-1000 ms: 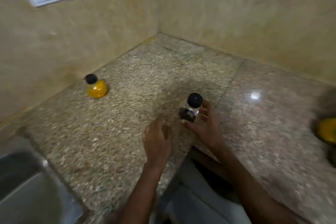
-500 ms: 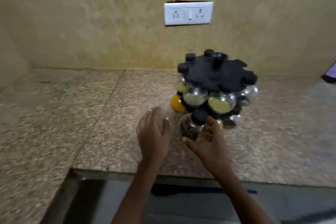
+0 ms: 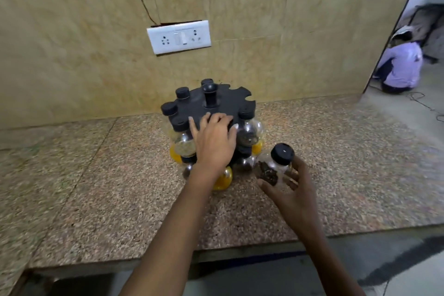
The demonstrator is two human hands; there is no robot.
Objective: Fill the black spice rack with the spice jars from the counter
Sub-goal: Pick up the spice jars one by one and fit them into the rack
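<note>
Black rack (image 3: 223, 101), two tiers, on the counter (image 3: 96, 187) near the wall; most notches filled, open ones at its 1 to 3 o'clock rim. Left hand (image 3: 215, 142) lies on the top disc, fingers spread, likely to steady or turn it. Right hand (image 3: 292, 190) cups the jar (image 3: 274, 166) at the rack's 4 o'clock, fingers wrapped around its belly. Step: loading. Next: bring an empty notch round, slide the neck in. Jar: clear, round-bellied, black cap, dark spice, tilted.

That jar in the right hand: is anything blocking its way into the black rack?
The jar, held in the right hand, has bare counter between it and the rack. The left hand rests on the rack's near edge; empty notches show at the back right.
</note>
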